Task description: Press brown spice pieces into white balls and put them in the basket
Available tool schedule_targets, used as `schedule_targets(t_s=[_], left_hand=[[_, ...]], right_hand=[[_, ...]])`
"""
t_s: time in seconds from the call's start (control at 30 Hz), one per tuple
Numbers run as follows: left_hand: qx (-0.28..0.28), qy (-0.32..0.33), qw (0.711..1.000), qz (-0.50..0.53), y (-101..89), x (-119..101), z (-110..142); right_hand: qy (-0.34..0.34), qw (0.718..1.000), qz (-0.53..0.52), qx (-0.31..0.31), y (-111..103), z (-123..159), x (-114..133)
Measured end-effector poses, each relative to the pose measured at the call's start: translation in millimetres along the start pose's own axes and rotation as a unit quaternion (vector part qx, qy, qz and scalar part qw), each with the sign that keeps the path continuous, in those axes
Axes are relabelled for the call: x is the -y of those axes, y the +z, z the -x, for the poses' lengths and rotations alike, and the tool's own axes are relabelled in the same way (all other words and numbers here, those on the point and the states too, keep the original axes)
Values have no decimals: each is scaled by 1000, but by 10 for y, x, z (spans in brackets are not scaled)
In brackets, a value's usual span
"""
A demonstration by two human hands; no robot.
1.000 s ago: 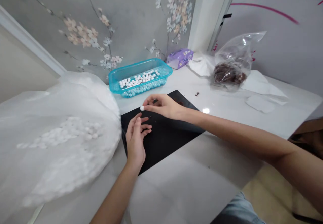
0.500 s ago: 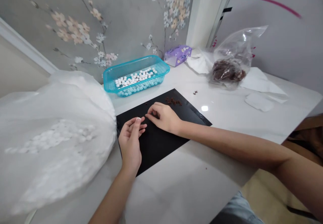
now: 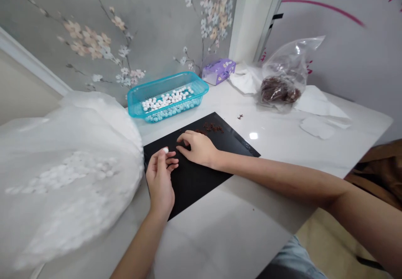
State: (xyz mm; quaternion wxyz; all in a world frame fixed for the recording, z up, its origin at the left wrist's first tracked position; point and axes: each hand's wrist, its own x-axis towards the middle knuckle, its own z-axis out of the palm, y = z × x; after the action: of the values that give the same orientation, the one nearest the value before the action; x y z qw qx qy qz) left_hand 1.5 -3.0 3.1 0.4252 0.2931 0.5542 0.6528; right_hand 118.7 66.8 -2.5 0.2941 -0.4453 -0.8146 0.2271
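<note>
My left hand (image 3: pixel 161 176) rests on the left edge of a black mat (image 3: pixel 204 174), fingers curled, with a small white bead (image 3: pixel 165 150) pinched at its fingertips. Just to its right my right hand (image 3: pixel 196 147) lies on the mat with fingers bent down and pinched against the surface; whatever they hold is too small to see. A small pile of dark brown bits (image 3: pixel 212 127) lies on the mat just beyond the right hand. A turquoise plastic basket (image 3: pixel 194 84) with several white beads stands behind the mat.
A big translucent bag (image 3: pixel 63 174) of white beads fills the left. At the back stand a purple tissue pack (image 3: pixel 218 71), a clear bag of dark brown stuff (image 3: pixel 281 87) and white papers (image 3: pixel 317 126). The white table's (image 3: pixel 238 228) edge runs along the right.
My right hand, which held a white bead in the air, has come down onto the mat. The bead now sits at my left hand's fingertips. The view shifted slightly.
</note>
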Motion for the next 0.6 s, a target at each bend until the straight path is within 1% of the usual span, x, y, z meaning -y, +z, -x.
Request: schedule_targets(t_s=[0.13,0.17,0.23,0.27,0.3,0.37,0.4,0.47,0.5,0.53,0.6], left_hand=[[-1,-2,1000,-4,-6,-5,-2],[1,-3,1000,-5,-7,-6,1],[3,-3,1000,-7,-10,-4,5],[5,-3,1000,-9,-11,0,6],[8,-3,1000,-12,-13,6,6],[16,-5,1000,-15,-18,20,2],[20,-6,1000,-16,-20,27,0],[24,-7,1000,-17,-22,34,-2],[24,-6,1000,-16,-21,35,-1],[22,-6,1000,-16,-19,33,0],[22,-6,1000,-18,-12,26,5]], right_hand=[[-14,1000,-28,5,36,-37,-1],[-19,998,-54,-2,40,-36,-8],[-3,987,-158,-11,35,-19,-23],[19,973,-230,-12,26,-5,-26],[50,951,-306,-8,11,11,-26],[117,892,-436,13,-27,45,-16],[140,864,-483,25,-47,60,-6],[160,825,-540,53,-82,81,16],[161,814,-554,67,-94,87,26],[157,810,-560,77,-102,91,35],[149,815,-553,91,-105,91,46]])
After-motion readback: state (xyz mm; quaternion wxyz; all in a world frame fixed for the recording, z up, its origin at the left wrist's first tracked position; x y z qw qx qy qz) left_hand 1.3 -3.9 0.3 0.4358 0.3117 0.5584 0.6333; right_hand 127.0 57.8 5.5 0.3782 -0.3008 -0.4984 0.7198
